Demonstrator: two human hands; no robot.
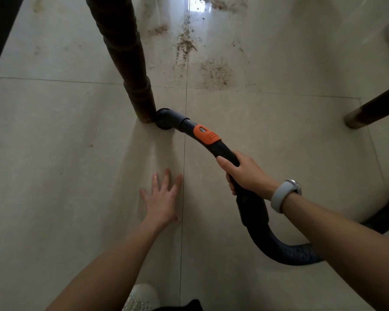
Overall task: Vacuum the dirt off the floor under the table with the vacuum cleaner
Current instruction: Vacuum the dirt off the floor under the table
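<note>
A person's right hand (245,173), a pale grey band with a watch (284,195) on its wrist, curls its fingers round the curved black plastic handle tube of a vacuum cleaner (211,142) right of centre frame, the forearm reaching in from the lower right corner. The tube carries an orange plastic clip (208,134) just above the grip, and its round black nozzle (164,120) sits on the glossy beige tiled floor (54,153), touching the foot of a dark brown turned wooden table leg (130,70) that slants up toward the top of the frame. Behind the grip the tube joins a black ribbed hose (296,252) looping toward the lower right. The left hand (163,198) lies lower centre with fingers spread and straight, holding nothing, palm down at the floor beside a tile seam. Scattered brown dirt (213,72) lies in patches at upper centre, well beyond the nozzle. A second dark furniture leg (373,108) enters from the right edge.
</note>
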